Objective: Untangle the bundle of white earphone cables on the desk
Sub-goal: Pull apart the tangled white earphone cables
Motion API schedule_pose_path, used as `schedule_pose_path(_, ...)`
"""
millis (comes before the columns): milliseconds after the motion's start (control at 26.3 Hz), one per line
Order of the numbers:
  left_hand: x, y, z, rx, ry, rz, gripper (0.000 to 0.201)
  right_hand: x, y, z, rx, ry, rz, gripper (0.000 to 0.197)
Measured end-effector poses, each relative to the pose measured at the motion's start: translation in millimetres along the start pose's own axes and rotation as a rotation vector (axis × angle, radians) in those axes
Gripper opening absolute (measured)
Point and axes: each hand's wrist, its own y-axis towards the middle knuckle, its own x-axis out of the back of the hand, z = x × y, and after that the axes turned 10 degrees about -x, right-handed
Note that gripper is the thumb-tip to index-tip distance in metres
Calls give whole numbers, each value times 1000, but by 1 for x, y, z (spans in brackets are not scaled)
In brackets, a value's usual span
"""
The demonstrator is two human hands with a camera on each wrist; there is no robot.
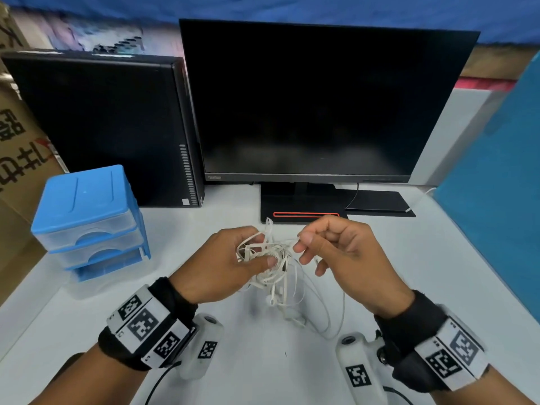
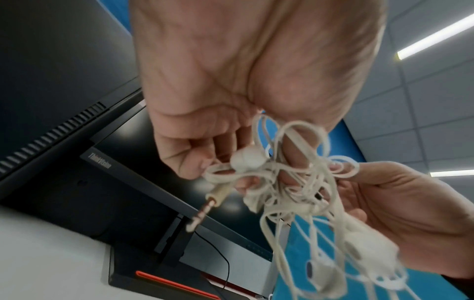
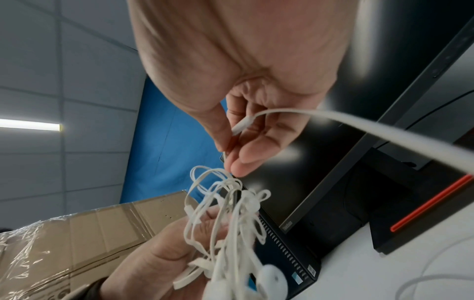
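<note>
A tangled bundle of white earphone cables (image 1: 270, 258) hangs above the white desk (image 1: 409, 273), in front of the monitor stand. My left hand (image 1: 225, 264) grips the knot from the left, thumb across its front and fingers curled behind it. My right hand (image 1: 330, 247) pinches one strand at the bundle's upper right between thumb and forefinger. In the left wrist view the bundle (image 2: 290, 178) shows an earbud and a metal jack plug (image 2: 202, 211) sticking out. In the right wrist view the pinched strand (image 3: 231, 162) leads into the bundle (image 3: 231, 219). Loose loops and earbuds (image 1: 274, 299) dangle to the desk.
A dark monitor (image 1: 315, 106) on a black stand (image 1: 304, 206) is straight ahead. A black computer case (image 1: 111, 127) stands at the left, with a blue drawer unit (image 1: 90, 220) before it. A blue panel (image 1: 496, 200) borders the right; cardboard boxes (image 1: 17, 141) lie far left.
</note>
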Motion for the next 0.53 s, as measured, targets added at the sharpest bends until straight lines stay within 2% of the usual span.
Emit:
schedule_pose_path(152, -1, -1, -1, 19, 82, 2, 24, -3, -3, 1, 14, -26, 49, 12)
schedule_pose_path(304, 1, 1, 3, 78, 2, -150, 17, -12, -10, -2, 23, -118, 135, 14)
schedule_pose_path(418, 1, 1, 0, 80, -46, -212, 19, -19, -10, -8, 1, -125, 57, 16)
schedule_pose_path(532, 0, 0, -6, 78, -69, -252, 18, -21, -9, -10, 24, -115, -5, 8)
